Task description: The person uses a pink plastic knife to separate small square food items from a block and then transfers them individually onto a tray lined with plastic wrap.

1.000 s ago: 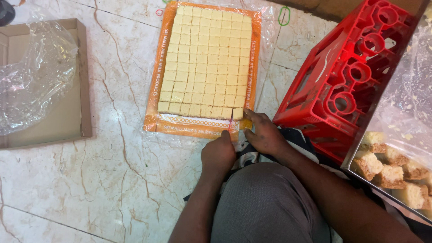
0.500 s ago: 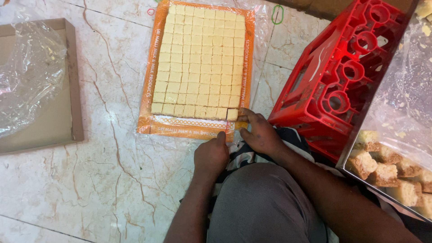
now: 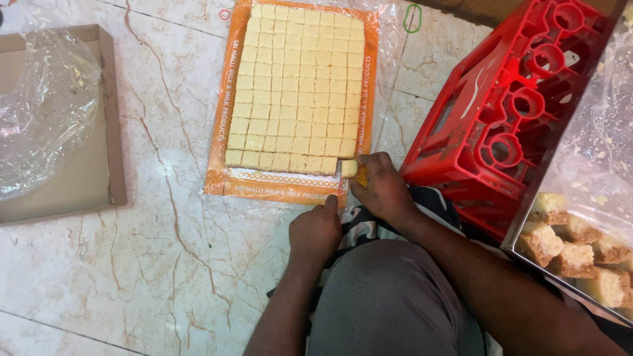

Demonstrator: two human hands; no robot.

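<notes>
A flat orange tray [image 3: 232,184] lined with clear plastic lies on the floor and holds a slab of pale yellow sweet [image 3: 297,86] cut into many small squares. My right hand [image 3: 384,190] rests at the slab's near right corner. Its fingers are closed on a small yellow-orange object [image 3: 361,177] that touches the corner square [image 3: 348,168], which sits slightly out of its row. My left hand [image 3: 316,227] is curled just in front of the tray, with its index fingertip pressing on the tray's near edge.
A red plastic crate [image 3: 521,112] lies tilted at the right. A metal tray [image 3: 580,250] with brown-edged sweet chunks under clear plastic is at the far right. An open cardboard box [image 3: 109,151] lined with crumpled plastic sits at the left on the marble floor. My knee is below.
The view has shifted slightly, so the tray sits a little higher and more to the left. Both hands stay at the slab's near right corner; the corner square now sits slightly apart.
</notes>
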